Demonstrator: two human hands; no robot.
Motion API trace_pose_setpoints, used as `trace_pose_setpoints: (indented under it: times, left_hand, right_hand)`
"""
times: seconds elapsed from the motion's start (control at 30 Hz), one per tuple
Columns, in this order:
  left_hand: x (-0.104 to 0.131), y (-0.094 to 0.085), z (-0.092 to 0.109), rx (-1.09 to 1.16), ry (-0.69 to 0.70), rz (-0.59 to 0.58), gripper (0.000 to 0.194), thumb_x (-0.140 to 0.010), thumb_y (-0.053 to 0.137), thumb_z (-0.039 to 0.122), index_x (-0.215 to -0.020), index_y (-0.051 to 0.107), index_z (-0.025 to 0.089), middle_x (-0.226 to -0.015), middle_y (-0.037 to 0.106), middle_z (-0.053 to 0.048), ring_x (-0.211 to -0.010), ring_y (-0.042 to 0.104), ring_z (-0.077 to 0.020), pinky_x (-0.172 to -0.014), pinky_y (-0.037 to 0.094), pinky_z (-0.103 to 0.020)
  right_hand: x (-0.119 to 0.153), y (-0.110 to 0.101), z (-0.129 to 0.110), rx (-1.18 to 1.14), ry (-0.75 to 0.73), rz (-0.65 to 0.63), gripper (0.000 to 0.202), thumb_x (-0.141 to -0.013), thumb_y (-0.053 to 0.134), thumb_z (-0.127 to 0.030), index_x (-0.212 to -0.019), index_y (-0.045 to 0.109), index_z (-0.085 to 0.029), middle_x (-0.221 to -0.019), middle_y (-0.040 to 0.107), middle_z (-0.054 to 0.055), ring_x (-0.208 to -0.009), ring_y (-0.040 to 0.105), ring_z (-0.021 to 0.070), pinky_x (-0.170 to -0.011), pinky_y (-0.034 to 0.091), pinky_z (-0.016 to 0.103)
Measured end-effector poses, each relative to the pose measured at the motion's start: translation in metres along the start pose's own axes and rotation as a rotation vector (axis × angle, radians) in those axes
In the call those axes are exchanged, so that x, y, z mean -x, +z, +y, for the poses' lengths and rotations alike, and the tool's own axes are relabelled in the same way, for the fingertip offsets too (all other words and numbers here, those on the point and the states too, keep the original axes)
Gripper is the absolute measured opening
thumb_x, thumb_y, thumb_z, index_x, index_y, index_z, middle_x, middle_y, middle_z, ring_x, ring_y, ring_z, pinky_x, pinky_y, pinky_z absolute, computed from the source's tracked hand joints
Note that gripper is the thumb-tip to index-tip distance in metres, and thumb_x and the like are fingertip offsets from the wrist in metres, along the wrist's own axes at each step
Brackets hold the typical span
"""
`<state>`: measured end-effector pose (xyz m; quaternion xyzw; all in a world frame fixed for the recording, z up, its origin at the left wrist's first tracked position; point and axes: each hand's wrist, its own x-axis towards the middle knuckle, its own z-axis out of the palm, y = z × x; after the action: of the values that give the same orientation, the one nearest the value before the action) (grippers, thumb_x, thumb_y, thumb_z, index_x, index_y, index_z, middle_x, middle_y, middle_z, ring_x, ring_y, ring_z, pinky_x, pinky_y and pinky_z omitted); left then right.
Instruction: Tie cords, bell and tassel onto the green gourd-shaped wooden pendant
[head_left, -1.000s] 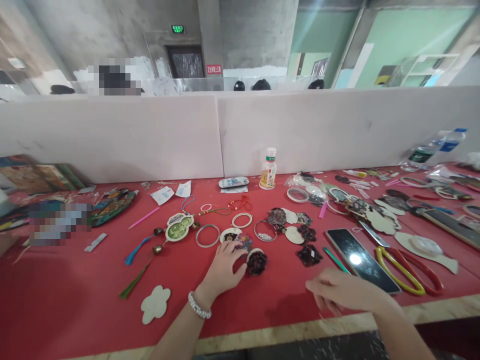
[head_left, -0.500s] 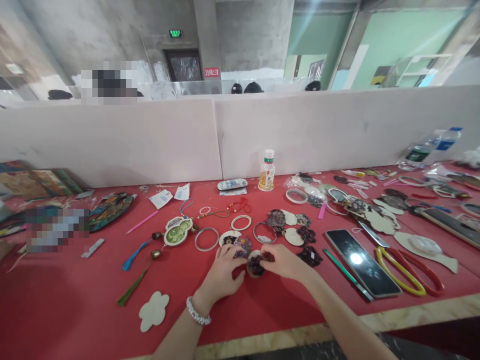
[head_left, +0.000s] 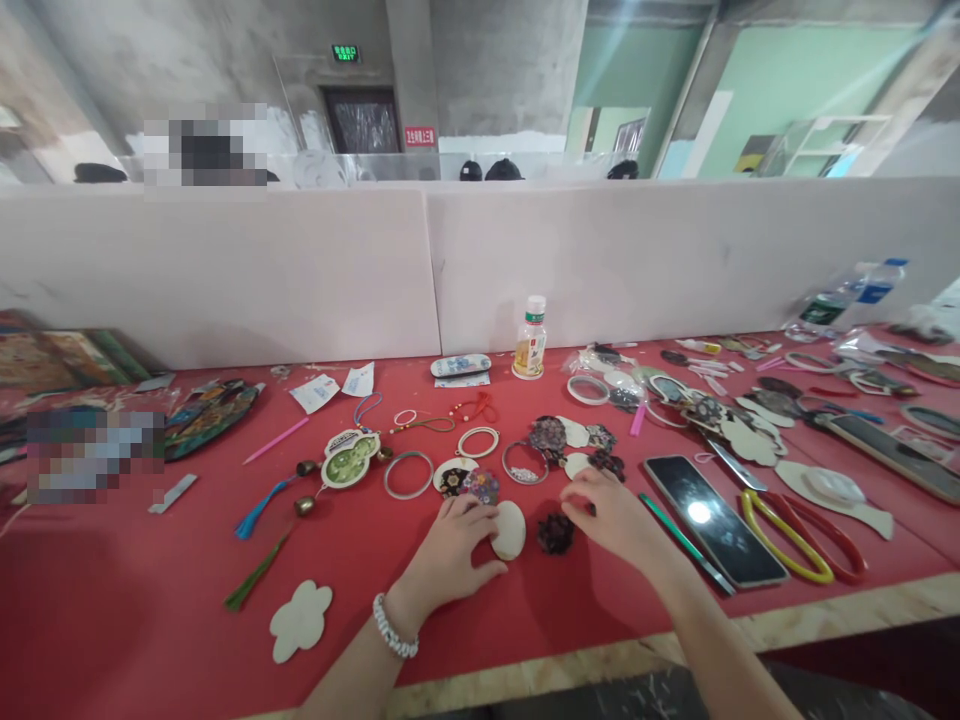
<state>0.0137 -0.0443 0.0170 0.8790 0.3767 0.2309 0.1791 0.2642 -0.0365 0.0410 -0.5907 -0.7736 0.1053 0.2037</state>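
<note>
A cream oval disc (head_left: 509, 531) lies bare on the red table. My left hand (head_left: 452, 548) rests at its left edge, thumb and fingers apart, with fingertips close to a multicoloured patterned flower piece (head_left: 481, 486). Right of the disc sits a dark flower-shaped piece (head_left: 556, 534), separate from it. My right hand (head_left: 616, 512) hovers just beyond that piece, fingers bent but apart. It partly covers another dark piece (head_left: 592, 509), showing between thumb and fingers; whether it touches that piece is unclear. Above the hands lie a cream disc with a black floral piece (head_left: 452, 482) and a ring (head_left: 525, 462).
To the right lie a phone (head_left: 712, 520), green tweezers (head_left: 686, 543) and scissors with yellow and red handles (head_left: 787, 545). Gourd pendant (head_left: 351, 460), tassels and a cream flower cutout (head_left: 301, 620) are on the left. A small bottle (head_left: 531, 340) stands before the white partition (head_left: 315, 280).
The dark flower piece has come off the cream disc and lies to its right. My right hand has let go of it and moved right. My left hand stays by the disc, thumb wider.
</note>
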Motion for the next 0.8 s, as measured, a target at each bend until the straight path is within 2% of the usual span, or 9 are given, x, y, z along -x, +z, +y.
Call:
trace_pose_setpoints:
  times: [0.07,0.13,0.3,0.37,0.43,0.63,0.73,0.8]
  left_hand:
    - [0.0,0.001,0.001,0.016,-0.001,-0.007,0.037,-0.065,0.066,0.033,-0.099,0.055,0.023,-0.113,0.055,-0.002,-0.105,0.039,-0.0224,-0.092,0.029,-0.039]
    - [-0.001,0.0,0.002,0.042,-0.007,-0.008,0.04,-0.063,0.068,0.029,-0.1,0.054,0.023,-0.111,0.057,-0.002,-0.103,0.041,-0.0218,-0.091,0.03,-0.038]
    - [-0.001,-0.004,0.002,0.1,-0.025,-0.056,0.013,-0.064,0.065,0.018,-0.074,0.056,0.02,-0.088,0.062,-0.001,-0.091,0.047,-0.0185,-0.083,0.034,-0.033]
    - [0.0,-0.004,0.001,0.094,-0.025,-0.065,0.007,-0.067,0.061,0.015,-0.071,0.056,0.02,-0.08,0.062,0.0,-0.086,0.048,-0.0172,-0.081,0.034,-0.031]
    - [0.001,-0.003,-0.002,0.075,-0.033,-0.054,0.004,-0.069,0.059,0.016,-0.071,0.058,0.019,-0.077,0.061,-0.001,-0.082,0.049,-0.0166,-0.078,0.035,-0.03]
    - [0.0,-0.007,-0.015,-0.109,-0.113,0.037,0.01,-0.075,0.051,0.023,-0.073,0.06,0.019,-0.066,0.058,-0.003,-0.067,0.051,-0.0164,-0.065,0.038,-0.028]
    - [0.002,-0.022,-0.029,-0.239,-0.25,0.175,0.013,-0.078,0.043,0.019,-0.076,0.057,0.018,-0.069,0.057,-0.003,-0.068,0.052,-0.0172,-0.065,0.039,-0.029]
    - [0.006,-0.033,-0.041,-0.341,-0.353,0.236,0.013,-0.074,0.046,0.014,-0.082,0.056,0.018,-0.077,0.057,-0.005,-0.074,0.053,-0.0194,-0.066,0.04,-0.03]
  right_hand:
    - [0.002,0.0,-0.009,0.027,-0.053,0.053,0.016,-0.076,0.046,-0.022,-0.084,0.059,-0.02,-0.088,0.057,0.006,-0.089,0.051,0.0202,-0.078,0.04,0.032]
    - [0.002,0.004,-0.022,0.006,-0.136,0.028,0.019,-0.076,0.047,-0.019,-0.092,0.057,-0.02,-0.093,0.057,0.006,-0.093,0.049,0.0198,-0.081,0.038,0.031]
    - [-0.004,0.025,-0.052,0.014,-0.27,-0.183,0.036,-0.068,0.059,-0.026,-0.104,0.052,-0.021,-0.1,0.054,0.006,-0.098,0.043,0.0226,-0.082,0.033,0.033]
    - [-0.004,0.03,-0.058,0.058,-0.285,-0.243,0.042,-0.063,0.064,-0.032,-0.102,0.052,-0.021,-0.098,0.053,0.005,-0.096,0.041,0.0235,-0.081,0.032,0.034]
    - [-0.002,0.033,-0.063,0.11,-0.28,-0.262,0.038,-0.062,0.066,-0.036,-0.095,0.054,-0.021,-0.093,0.053,0.004,-0.092,0.041,0.0227,-0.078,0.031,0.034]
    - [0.009,0.044,-0.071,0.235,-0.218,-0.155,0.038,-0.063,0.063,-0.051,-0.078,0.054,-0.017,-0.085,0.052,0.005,-0.087,0.04,0.0236,-0.073,0.029,0.035]
    - [0.011,0.052,-0.07,0.241,-0.221,-0.078,0.03,-0.07,0.058,-0.047,-0.07,0.054,-0.018,-0.082,0.052,0.006,-0.085,0.041,0.0234,-0.07,0.03,0.035]
    - [0.011,0.056,-0.068,0.225,-0.23,-0.037,0.023,-0.075,0.055,-0.04,-0.067,0.053,-0.018,-0.079,0.052,0.006,-0.082,0.042,0.0221,-0.069,0.03,0.034]
